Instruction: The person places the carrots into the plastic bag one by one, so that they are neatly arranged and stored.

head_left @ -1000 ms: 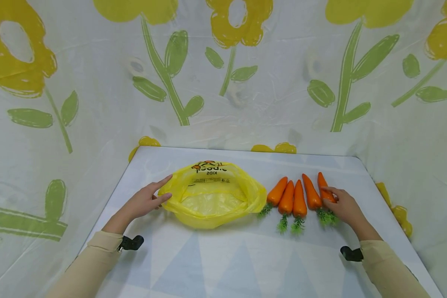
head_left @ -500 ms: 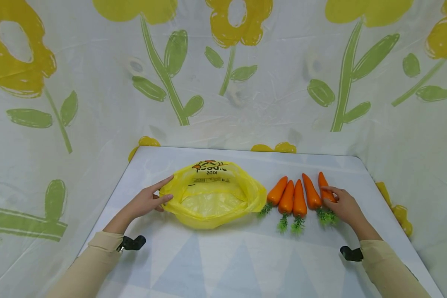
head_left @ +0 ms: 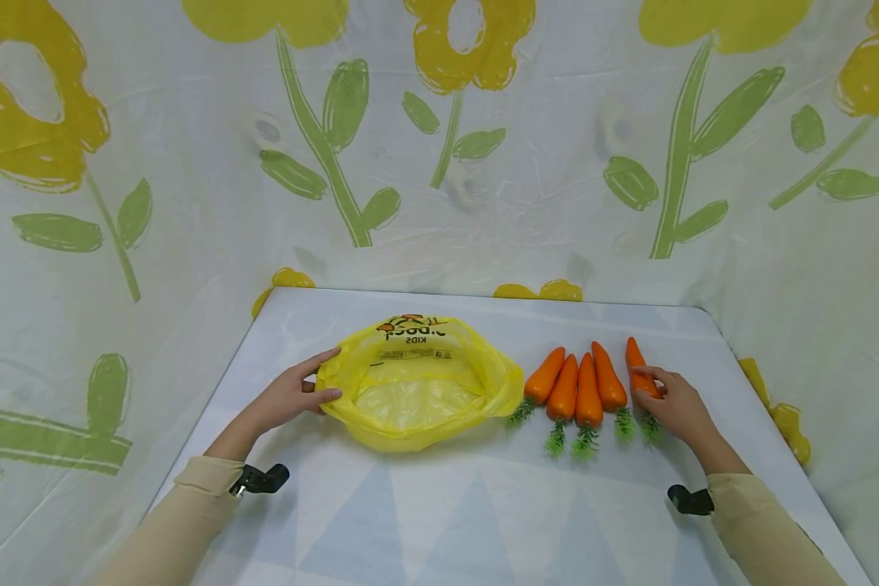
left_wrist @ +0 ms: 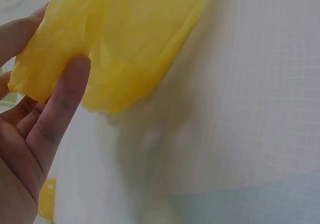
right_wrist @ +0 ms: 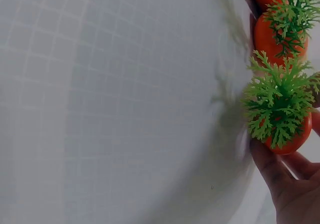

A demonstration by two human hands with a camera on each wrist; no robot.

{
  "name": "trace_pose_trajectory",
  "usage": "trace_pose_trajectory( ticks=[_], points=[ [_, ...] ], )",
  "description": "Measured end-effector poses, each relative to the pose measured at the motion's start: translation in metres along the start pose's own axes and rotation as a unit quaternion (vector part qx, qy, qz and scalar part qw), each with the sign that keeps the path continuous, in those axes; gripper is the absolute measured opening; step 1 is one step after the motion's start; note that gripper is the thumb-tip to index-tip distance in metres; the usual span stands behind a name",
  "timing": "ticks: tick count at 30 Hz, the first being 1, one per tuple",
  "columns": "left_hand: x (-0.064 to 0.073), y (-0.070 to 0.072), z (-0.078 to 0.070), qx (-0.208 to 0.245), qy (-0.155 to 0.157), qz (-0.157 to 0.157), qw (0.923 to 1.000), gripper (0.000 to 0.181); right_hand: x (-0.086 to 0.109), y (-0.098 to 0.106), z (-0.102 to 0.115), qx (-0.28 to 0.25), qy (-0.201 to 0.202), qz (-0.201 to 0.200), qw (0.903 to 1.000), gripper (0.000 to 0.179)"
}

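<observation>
A yellow plastic bag [head_left: 417, 431] with black print stands on the table, its mouth spread wide. My left hand [head_left: 293, 397] is at its left rim, thumb in front and fingers behind. In the left wrist view the bag's edge [left_wrist: 55, 49] is pinched between thumb and fingers. Right of the bag, several toy carrots [head_left: 588, 395] lie in a row, green tops toward me. My right hand [head_left: 681, 407] grips the rightmost carrot [head_left: 636, 358]. The right wrist view has its leafy top [right_wrist: 280, 102] up close, partly hiding the carrot's body, with thumb and fingers around it.
The white table [head_left: 483, 521] has pale blue triangles along its front part. A flower-printed cloth [head_left: 542, 179] hangs behind and at both sides. A black wrist camera [head_left: 260, 478] sits on the left sleeve cuff, another black camera [head_left: 691, 500] on the right.
The carrot beside the held one has shifted slightly left, so their green tops now stand apart. My left hand and the bag's left rim have moved a little right. The right hand stays nearly still.
</observation>
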State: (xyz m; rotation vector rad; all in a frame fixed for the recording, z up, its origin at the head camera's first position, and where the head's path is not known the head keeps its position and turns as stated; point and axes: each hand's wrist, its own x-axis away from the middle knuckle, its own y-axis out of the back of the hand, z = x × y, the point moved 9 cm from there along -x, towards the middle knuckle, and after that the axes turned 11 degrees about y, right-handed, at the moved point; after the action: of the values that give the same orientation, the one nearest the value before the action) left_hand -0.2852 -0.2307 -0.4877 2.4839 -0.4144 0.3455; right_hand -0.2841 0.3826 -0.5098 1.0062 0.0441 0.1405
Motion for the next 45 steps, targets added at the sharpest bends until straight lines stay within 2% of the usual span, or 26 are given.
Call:
trace_pose_trajectory(
  ticks=[6,22,36,45],
  points=[
    [0.000,-0.001,0.000,0.006,0.004,-0.001,1.0000,0.080,0.001,0.000,0.002,-0.009,-0.001,-0.005,0.9999,0.053],
    [0.004,-0.003,-0.007,0.024,-0.011,0.005,0.9996,0.081,0.006,0.003,0.005,-0.047,-0.004,-0.018,0.9987,0.055],
    [0.003,-0.004,-0.007,0.030,-0.018,0.007,0.9994,0.082,0.007,0.005,0.011,-0.066,0.007,-0.027,0.9974,0.057],
    [0.003,-0.004,-0.007,0.036,-0.020,0.007,0.9991,0.082,0.007,0.005,0.013,-0.081,-0.001,-0.027,0.9963,0.058]
  ],
)
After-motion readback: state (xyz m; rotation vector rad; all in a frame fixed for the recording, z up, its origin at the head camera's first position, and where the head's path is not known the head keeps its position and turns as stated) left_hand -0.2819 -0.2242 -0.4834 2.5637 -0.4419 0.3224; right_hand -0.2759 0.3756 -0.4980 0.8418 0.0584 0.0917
